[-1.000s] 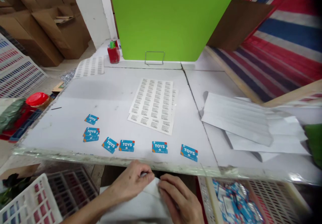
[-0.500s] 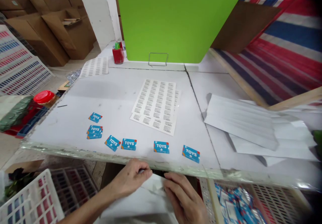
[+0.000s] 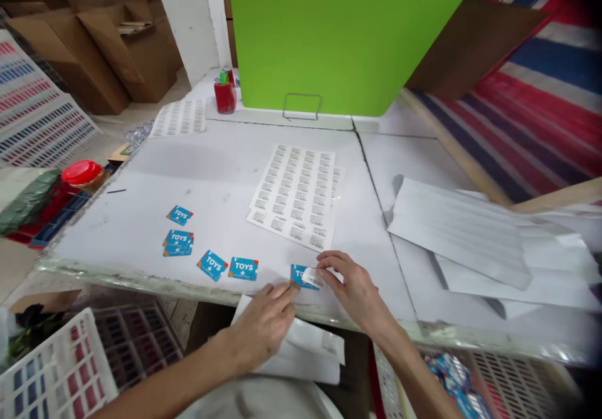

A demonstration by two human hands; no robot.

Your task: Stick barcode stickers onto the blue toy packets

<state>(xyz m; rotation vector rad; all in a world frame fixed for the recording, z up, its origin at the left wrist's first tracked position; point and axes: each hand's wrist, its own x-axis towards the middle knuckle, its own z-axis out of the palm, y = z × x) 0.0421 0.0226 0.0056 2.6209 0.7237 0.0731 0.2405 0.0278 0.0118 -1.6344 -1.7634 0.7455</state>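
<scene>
My right hand (image 3: 345,284) pinches a small white barcode sticker (image 3: 311,276) over the right part of a blue TOYS card (image 3: 297,273). At the card's lower left edge, the fingertips of my left hand (image 3: 268,322) rest flat near the table edge, holding nothing. Below the hands, a white label sheet (image 3: 305,350) lies across my lap, with a printed barcode label (image 3: 330,344) near its right end. More blue TOYS cards lie to the left, among them a single card (image 3: 243,268), a tilted card (image 3: 212,265) and an overlapping pair (image 3: 179,242). My right hand covers the rightmost card almost wholly.
Printed barcode sheets (image 3: 296,196) lie mid-table, and another sheet (image 3: 179,118) at the far left. White backing papers (image 3: 461,231) are piled on the right. A red pen cup (image 3: 226,97) stands by a green board (image 3: 329,36). Plastic baskets (image 3: 70,369) flank me below the table.
Both hands were together over the sheet in my lap. The right hand has risen to the TOYS card with a sticker in its fingers; the left has moved to the card's edge.
</scene>
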